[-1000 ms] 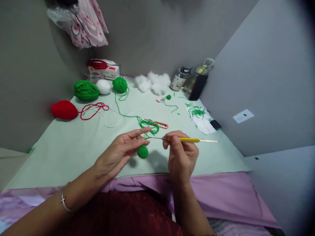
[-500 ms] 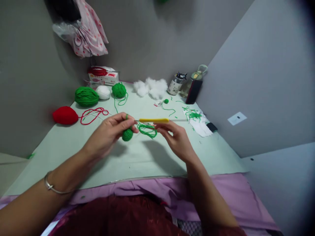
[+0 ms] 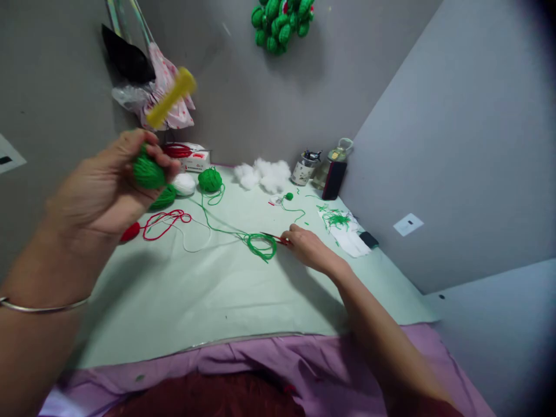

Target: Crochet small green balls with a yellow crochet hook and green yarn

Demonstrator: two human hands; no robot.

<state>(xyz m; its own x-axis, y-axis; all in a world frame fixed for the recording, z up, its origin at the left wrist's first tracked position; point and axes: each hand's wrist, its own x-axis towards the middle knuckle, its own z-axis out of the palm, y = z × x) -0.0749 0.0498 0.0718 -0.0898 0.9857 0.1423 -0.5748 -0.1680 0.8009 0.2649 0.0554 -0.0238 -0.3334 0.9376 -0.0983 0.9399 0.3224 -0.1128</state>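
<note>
- Left hand [image 3: 108, 176] is raised at the left of the scene, fingers curled inward around a small green crocheted ball [image 3: 148, 169].
- Yellow-handled crochet hook [image 3: 171, 98] juts up above those fingers, blurred; whether they grip it or the stitches carry it, I cannot tell.
- Right hand [image 3: 307, 248] is low over the middle of the table [image 3: 208, 301], fingertips pinched around the handle of the red thread snips [image 3: 283, 240]; whether these are lifted is unclear.
- Handling, as I judge it: the crocheted ball should be light, soft and grippy, best cupped around its round body, since tugging the yarn could distort stitches.
- The snips look light but stiff; the handle is the safe hold, with the pointed blades facing left.
- The loose green yarn coil [image 3: 261, 248], just left of the snips, would be limp and quick to tangle.
</note>
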